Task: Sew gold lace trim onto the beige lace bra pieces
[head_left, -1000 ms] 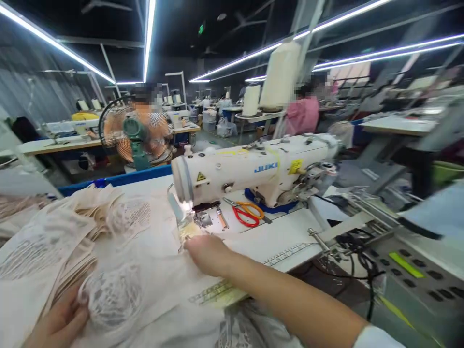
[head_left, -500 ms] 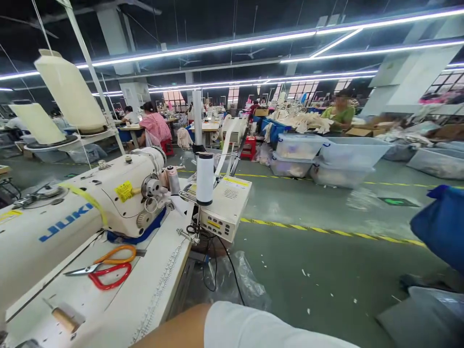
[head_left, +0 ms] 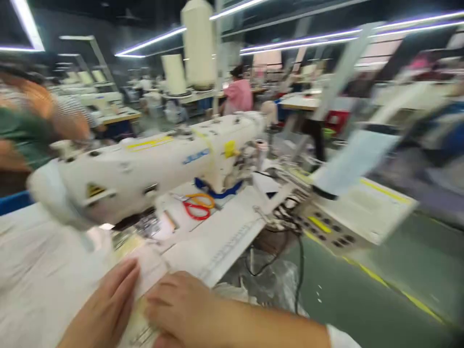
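Both of my hands are at the bottom of the head view, on pale fabric in front of a white sewing machine (head_left: 163, 159). My left hand (head_left: 108, 299) lies with its fingers stretched out along white fabric (head_left: 43, 270). Beside it, my right hand (head_left: 184, 304) has bent fingers closed on a cream piece of fabric (head_left: 136, 319); blur softens the grip. The fabric runs up toward the needle area, which the machine head partly hides. Scissors (head_left: 198, 208) with one red and one orange handle lie on the machine table (head_left: 224, 237), near a wooden-handled tool (head_left: 169, 220).
A control box (head_left: 362, 212) and a white roll (head_left: 355, 162) stand off the table's right end, with black cables (head_left: 300, 270) hanging below. Thread cones (head_left: 199, 43) rise behind the machine. Co-workers sit at the left (head_left: 39, 121) and behind in pink (head_left: 239, 92).
The view has swung left, bringing the machine head and fabric into sight. Both hands now show on the fabric; before, only a forearm and white sleeve were visible.
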Action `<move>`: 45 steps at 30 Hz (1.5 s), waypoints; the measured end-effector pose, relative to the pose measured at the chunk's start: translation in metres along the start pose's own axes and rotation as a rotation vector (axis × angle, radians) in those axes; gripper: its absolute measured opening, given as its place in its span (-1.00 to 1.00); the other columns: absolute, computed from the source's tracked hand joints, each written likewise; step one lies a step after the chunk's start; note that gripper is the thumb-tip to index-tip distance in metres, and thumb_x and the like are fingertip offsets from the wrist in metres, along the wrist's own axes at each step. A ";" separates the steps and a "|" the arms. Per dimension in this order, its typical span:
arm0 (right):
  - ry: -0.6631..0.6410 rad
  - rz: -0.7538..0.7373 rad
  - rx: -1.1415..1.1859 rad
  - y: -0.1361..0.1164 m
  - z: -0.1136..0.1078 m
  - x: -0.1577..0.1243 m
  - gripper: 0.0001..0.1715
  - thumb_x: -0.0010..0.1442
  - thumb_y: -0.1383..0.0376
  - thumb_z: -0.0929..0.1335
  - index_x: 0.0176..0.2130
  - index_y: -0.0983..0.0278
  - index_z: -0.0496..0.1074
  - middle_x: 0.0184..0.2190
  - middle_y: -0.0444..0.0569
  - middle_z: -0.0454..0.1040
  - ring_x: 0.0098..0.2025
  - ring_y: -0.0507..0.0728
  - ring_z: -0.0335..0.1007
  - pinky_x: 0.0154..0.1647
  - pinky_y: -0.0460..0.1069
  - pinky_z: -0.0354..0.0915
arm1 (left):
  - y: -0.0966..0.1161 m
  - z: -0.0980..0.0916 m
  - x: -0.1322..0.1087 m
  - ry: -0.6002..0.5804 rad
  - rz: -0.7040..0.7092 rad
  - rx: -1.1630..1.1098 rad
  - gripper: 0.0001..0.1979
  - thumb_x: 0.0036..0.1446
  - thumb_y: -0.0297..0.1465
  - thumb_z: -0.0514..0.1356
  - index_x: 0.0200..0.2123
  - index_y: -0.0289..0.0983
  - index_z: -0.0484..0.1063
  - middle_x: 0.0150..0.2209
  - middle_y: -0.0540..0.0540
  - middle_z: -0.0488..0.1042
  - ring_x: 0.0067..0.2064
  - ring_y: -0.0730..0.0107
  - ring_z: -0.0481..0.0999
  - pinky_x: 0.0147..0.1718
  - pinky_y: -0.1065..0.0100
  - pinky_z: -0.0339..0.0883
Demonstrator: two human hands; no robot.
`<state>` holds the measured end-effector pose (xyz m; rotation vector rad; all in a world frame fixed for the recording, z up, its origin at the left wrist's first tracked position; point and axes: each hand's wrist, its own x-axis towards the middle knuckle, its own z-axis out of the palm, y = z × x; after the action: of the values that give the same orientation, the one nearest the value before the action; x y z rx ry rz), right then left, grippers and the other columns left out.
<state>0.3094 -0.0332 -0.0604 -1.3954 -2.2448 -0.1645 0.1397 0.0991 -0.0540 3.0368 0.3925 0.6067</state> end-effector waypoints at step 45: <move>-0.175 -0.006 0.130 0.018 0.003 0.019 -0.61 0.15 0.26 0.33 -0.03 0.35 0.34 -0.03 0.16 0.42 0.11 0.35 0.24 0.06 0.28 0.28 | -0.007 -0.005 0.025 -0.239 -0.240 0.067 -0.56 0.17 -0.23 0.10 -0.06 -0.50 0.34 -0.02 -0.39 0.38 0.05 -0.03 0.34 -0.01 0.08 0.28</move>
<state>0.3170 -0.0085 -0.0567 -1.3802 -2.3535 0.1042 0.1580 0.1118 -0.0405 3.0072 0.7625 0.2189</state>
